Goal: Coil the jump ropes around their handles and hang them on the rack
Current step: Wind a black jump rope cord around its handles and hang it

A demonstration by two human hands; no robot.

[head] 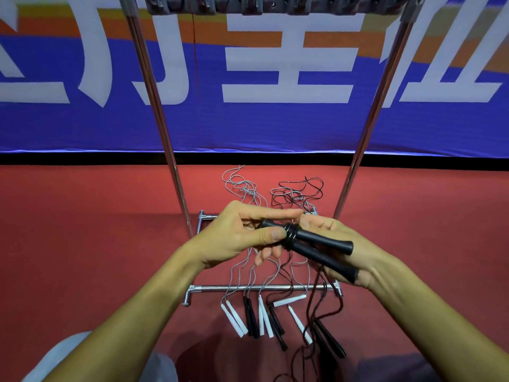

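Observation:
I hold a pair of black jump-rope handles [321, 245] side by side at chest height, with several turns of dark rope coiled around their near ends. My left hand [242, 234] pinches the coiled end between thumb and fingers. My right hand [355, 255] cups the handles from below and behind. A dark loose rope trails down from the handles to the floor. The metal rack [162, 111] stands in front of me, its hook bar [264, 5] at the top edge of view.
Several more jump ropes with white handles [234, 318] and black handles [252, 317] lie tangled on the red floor across the rack's base bar [261, 287]. A blue banner with large white characters [289, 59] hangs behind the rack.

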